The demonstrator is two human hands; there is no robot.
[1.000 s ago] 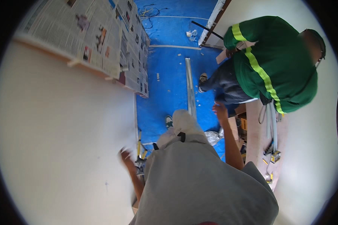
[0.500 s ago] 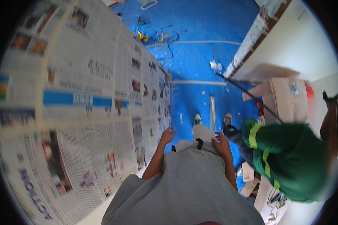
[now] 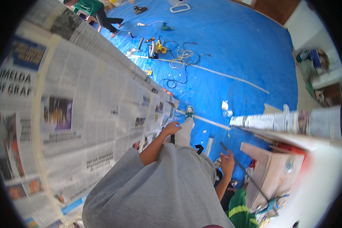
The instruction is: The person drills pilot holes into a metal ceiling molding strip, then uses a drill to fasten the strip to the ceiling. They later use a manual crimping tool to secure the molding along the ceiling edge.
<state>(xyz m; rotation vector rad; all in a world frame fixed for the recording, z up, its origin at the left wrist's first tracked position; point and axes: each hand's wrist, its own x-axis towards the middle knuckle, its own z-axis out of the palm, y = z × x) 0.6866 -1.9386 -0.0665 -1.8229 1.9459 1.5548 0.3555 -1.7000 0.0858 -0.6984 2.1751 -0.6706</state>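
My left hand [image 3: 171, 128] hangs beside the newspaper-covered wall [image 3: 98, 125], its fingers loosely bent and apart, with nothing in it. My right hand [image 3: 227, 162] is raised a little off my side, fingers apart and empty. A thin dark pole [image 3: 249, 175] runs close by its fingertips; whether they touch it I cannot tell. One sneaker [image 3: 189, 111], white and green, is stepping forward on the blue sheet [image 3: 231, 49].
A yellow circular saw [image 3: 159, 47] lies ahead among tangled cords [image 3: 184, 57]. A person in green [image 3: 89, 7] bends at the far left. Another person's green sleeve [image 3: 241, 209] is behind my right hand. A wooden cabinet [image 3: 264, 167] and paper-wrapped post [image 3: 269, 119] stand on the right.
I have walked forward and turned left. The saw, the cords and the far person have come into fuller view. The nearby co-worker has slipped to the lower right. Both hands stay empty.
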